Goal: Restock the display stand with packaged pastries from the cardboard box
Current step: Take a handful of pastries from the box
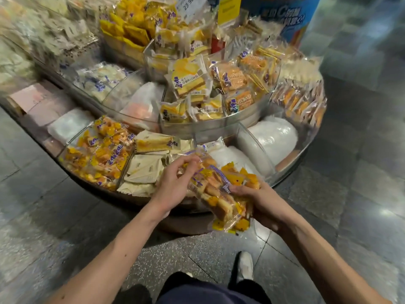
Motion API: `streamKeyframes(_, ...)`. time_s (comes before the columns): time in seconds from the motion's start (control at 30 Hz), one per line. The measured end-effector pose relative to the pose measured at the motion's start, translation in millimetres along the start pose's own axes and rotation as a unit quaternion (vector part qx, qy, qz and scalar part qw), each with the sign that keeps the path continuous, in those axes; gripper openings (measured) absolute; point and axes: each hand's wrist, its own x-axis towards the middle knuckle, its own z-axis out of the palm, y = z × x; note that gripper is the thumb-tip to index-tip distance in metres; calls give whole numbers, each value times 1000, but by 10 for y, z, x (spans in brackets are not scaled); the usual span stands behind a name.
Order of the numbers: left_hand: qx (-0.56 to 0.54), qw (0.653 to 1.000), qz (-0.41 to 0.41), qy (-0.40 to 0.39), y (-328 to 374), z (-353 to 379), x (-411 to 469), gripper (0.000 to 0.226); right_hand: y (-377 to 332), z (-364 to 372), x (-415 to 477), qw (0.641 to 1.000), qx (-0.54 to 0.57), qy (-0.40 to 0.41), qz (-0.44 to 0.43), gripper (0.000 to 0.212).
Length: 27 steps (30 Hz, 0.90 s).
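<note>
Your forearms (122, 238) reach to the display stand (268, 159). Your right hand (256, 198) curls under a bunch of packaged pastries (215, 185) above its front bins, while your left hand (175, 181) pinches the top pack. Matching packs (98, 154) already fill a bin to the left; this bunch seems not yet placed.

Packaged pastries (219, 189) form a tilted bundle in clear, yellow-printed wrappers. They are held above the round display stand (210, 128), at its front.

The display stand (292, 172) lies open above (clear dividers (256, 147) between bins), though yellow packets (98, 154) and white bags (272, 137) crowd it.
</note>
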Motion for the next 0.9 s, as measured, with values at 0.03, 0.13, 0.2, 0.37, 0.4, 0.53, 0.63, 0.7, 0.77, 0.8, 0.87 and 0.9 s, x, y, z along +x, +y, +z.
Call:
streamKeyframes(0.03, 7, 1000, 4, 17, 26, 58, 82, 16, -76, -82, 73, 1000, -10, 2, 2, 43)
streamKeyframes(0.13, 31, 997, -29, 70, 43, 195, 319, 52, -312, -356, 302, 996, -85, 6, -17, 27)
streamKeyframes(0.2, 1, 990, -77, 122, 76, 212, 415, 80, -499, -498, 443, 992, -121, -2, -25, 19)
streamKeyframes(0.37, -7, 972, -96, 214, 197, 47, 397, 42, -818, -500, 843, 987, -157, -24, -23, 26)
streamKeyframes(0.4, 14, 968, -95, 230, 206, 20, 349, 25, -815, -436, 927, 986, -160, -29, -30, 30)
streamKeyframes(0.53, 75, 961, -87, 251, 225, -117, 184, 8, -754, -16, 1137, 981, -180, -55, -42, 40)
streamKeyframes(0.63, 111, 956, -102, 253, 151, -305, 88, 14, -677, 442, 1186, 979, -184, -87, -33, 59)
streamKeyframes(0.7, 100, 962, -97, 236, 44, -483, 37, 43, -575, 729, 1234, 979, -175, -103, -25, 69)
streamKeyframes(0.77, 67, 969, -86, 222, -60, -715, -11, 58, -482, 1014, 1264, 980, -164, -106, -23, 78)
streamKeyframes(0.8, 47, 970, -81, 223, -111, -857, -25, 56, -443, 1149, 1278, 981, -162, -104, -23, 81)
streamKeyframes(0.87, 51, 968, -68, 238, -266, -1189, -36, 29, -352, 1417, 1292, 984, -142, -100, -25, 74)
streamKeyframes(0.9, 64, 964, -56, 251, -326, -1360, -48, 27, -312, 1546, 1299, 986, -134, -95, -25, 69)
